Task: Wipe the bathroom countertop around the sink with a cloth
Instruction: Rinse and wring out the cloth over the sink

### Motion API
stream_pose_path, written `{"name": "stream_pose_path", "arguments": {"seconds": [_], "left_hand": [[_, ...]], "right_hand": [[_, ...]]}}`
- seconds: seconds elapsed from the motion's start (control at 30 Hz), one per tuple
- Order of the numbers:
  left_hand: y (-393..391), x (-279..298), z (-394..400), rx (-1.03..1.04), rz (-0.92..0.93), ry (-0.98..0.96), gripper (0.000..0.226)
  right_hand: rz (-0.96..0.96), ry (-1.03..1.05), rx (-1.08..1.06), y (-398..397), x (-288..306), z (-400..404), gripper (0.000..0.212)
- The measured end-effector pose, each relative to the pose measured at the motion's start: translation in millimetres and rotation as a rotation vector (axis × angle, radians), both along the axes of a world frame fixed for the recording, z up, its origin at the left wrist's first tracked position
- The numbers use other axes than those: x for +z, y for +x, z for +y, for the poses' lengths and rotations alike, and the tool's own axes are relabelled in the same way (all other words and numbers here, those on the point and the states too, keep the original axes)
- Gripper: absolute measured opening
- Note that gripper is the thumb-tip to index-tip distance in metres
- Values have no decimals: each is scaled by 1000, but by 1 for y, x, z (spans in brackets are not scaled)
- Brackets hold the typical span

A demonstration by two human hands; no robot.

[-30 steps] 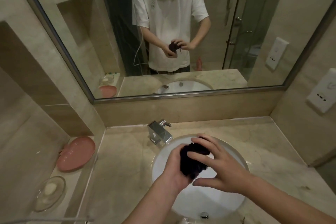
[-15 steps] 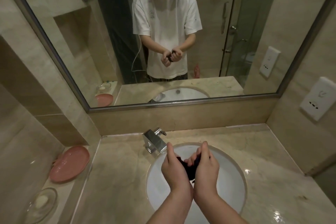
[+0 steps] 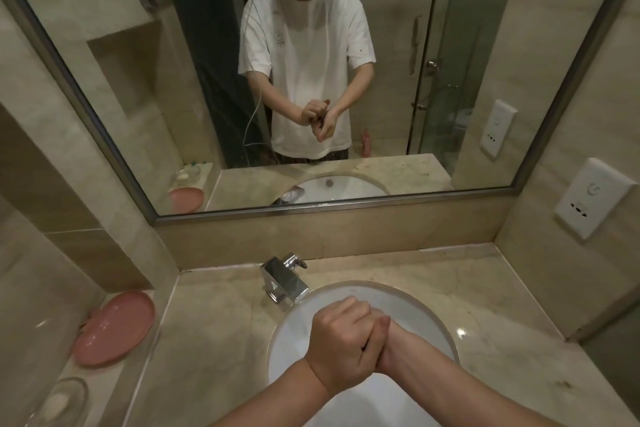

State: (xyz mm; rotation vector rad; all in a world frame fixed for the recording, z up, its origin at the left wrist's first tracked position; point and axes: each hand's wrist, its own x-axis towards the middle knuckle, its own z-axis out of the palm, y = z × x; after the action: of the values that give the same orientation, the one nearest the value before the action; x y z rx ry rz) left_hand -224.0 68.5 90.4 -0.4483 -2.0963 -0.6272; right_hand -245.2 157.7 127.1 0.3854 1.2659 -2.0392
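Both our hands, left (image 3: 341,345) and right (image 3: 382,345), clamp together over the sink (image 3: 429,319) at 6 o'clock, squeezing a soft, damp-looking cloth (image 3: 322,118), glimpsed only in the mirror (image 3: 121,87); we'd best hold it bunched.

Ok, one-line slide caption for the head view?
Both hands, left over right, clasped over the sink; cloth hidden, countertop unwiped.

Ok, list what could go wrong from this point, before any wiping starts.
1. Both hands, left hand and right hand, are clenched together over the sink, apparently wringing the cloth, which only the mirror shows. If it stays too wet, it may smear water across the countertop.
2. The faucet stands just behind the knuckles; a push forward could knock them against it.
3. A pink dish leans on the left ledge; a wide sweep might dislodge it.
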Motion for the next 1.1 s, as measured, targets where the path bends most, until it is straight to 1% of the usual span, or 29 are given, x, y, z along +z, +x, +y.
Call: {"name": "stream_pose_path", "arguments": {"seconds": [0.07, 0.13, 0.17, 0.23, 0.27, 0.3, 0.33, 0.37, 0.4, 0.43, 0.47, 0.5, 0.53, 0.57, 0.6, 0.63, 0.7, 0.73, 0.77, 0.8, 0.87, 0.93, 0.97, 1.0, 1.03, 1.1], "left_hand": [[1, -7, 1, -37, -28, -39, 41], [3, -11, 4, -57, -41, -34, 42], [3, -13, 3, -51, -53, -28, 42], [1, -12, -4, -9, -112, 40, 39], [0, -10, -7, 42, -167, 140, 37], [-1, -6, -9, 98, -254, 330, 37], [-2, 0, -10, 142, -352, 597, 39], [-4, 7, -10, 174, -445, 898, 41], [-8, 10, -13, 202, -515, 1183, 44], [-11, 13, -16, 228, -559, 1412, 45], [-15, 13, -21, 246, -597, 1574, 43], [-16, 11, -27, 247, -643, 1682, 39], [-15, 13, -31, 242, -720, 1746, 31], [-13, 14, -36, 225, -821, 1780, 20], [-10, 17, -38, 176, -919, 1825, 7], [-8, 20, -39, 102, -1022, 1867, 7], [-6, 28, -41, -47, -1193, 1928, 30], [-4, 33, -41, -111, -1256, 1918, 33], [-4, 35, -39, -159, -1330, 1860, 32], [-4, 35, -35, -194, -1394, 1802, 27], [-1, 38, -26, -259, -1490, 1750, 24], [-1, 41, -19, -289, -1517, 1763, 30], [-1, 45, -16, -294, -1516, 1754, 32], [-1, 47, -14, -268, -1504, 1741, 33], [0, 51, -11, -241, -1469, 1752, 35], [3, 54, -6, -167, -1308, 1837, 39]], "right_hand": [[-37, 85, 44, -3, 2, 7, 57], [-77, 96, 123, -7, 6, 13, 62], [-88, 126, 149, -9, 5, 16, 59], [-114, 139, 196, -17, 2, 8, 41], [-131, 140, 217, -19, 3, 1, 34], [-148, 139, 222, -23, 0, -4, 29], [-161, 129, 215, -25, -1, -9, 25], [-158, 109, 190, -26, -3, -13, 26], [-134, 97, 155, -26, -8, -14, 33], [-55, 104, 139, -25, -13, -12, 42], [78, 135, 136, -22, -15, -9, 48], [256, 193, 133, -17, -17, -4, 47], [479, 255, 149, -13, -17, 4, 42], [730, 327, 174, -13, -21, 14, 35], [973, 369, 226, -15, -23, 26, 32], [1190, 409, 302, -19, -28, 38, 40], [1610, 513, 471, -34, -36, 56, 67], [1810, 551, 518, -42, -37, 59, 77], [1979, 565, 525, -48, -36, 58, 83], [2106, 546, 512, -51, -31, 55, 83], [2280, 474, 488, -52, -21, 44, 71], [2413, 438, 468, -51, -15, 35, 54], [2455, 452, 430, -52, -13, 31, 46], [2463, 482, 362, -51, -11, 27, 39], [2430, 518, 276, -49, -10, 24, 30], [2260, 576, 105, -40, -11, 16, 16]]}}
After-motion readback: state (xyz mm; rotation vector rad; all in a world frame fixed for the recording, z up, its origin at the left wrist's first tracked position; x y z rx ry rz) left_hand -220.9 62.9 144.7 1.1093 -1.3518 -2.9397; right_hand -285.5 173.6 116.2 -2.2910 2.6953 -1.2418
